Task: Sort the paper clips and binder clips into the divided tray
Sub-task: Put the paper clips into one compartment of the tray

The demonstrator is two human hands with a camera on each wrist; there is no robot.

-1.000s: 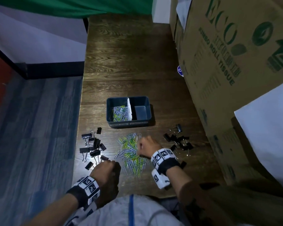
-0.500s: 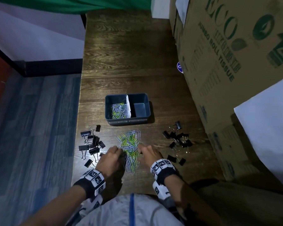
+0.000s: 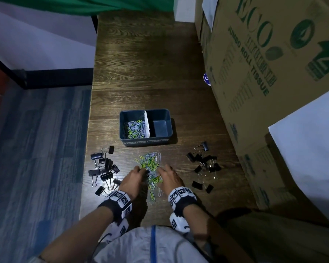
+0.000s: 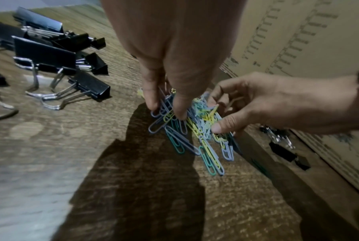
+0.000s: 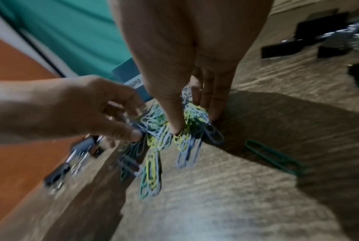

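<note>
A dark blue divided tray (image 3: 123, 128) sits mid-table; its left compartment holds coloured paper clips (image 3: 134, 128), its right compartment shows only bare floor. Just in front lies a loose pile of paper clips (image 3: 150, 163) (image 4: 197, 130) (image 5: 153, 146). My left hand (image 3: 141, 170) (image 4: 167, 110) and right hand (image 3: 160, 170) (image 5: 195, 122) squeeze the pile from either side, thumbs and curled fingers pinching bunches of clips. Black binder clips lie in a left group (image 3: 104, 168) (image 4: 57, 58) and a right group (image 3: 204, 162).
Large cardboard boxes (image 3: 264, 73) wall off the table's right side, close to the right binder clips. The table's left edge (image 3: 87, 149) drops to blue floor just beside the left binder clips. One green paper clip (image 5: 273, 156) lies apart from the pile.
My left hand came forward from the table's near edge to the pile's left side. My right hand shifted to the pile's right, and the two hands have squeezed the clips into a narrower heap.
</note>
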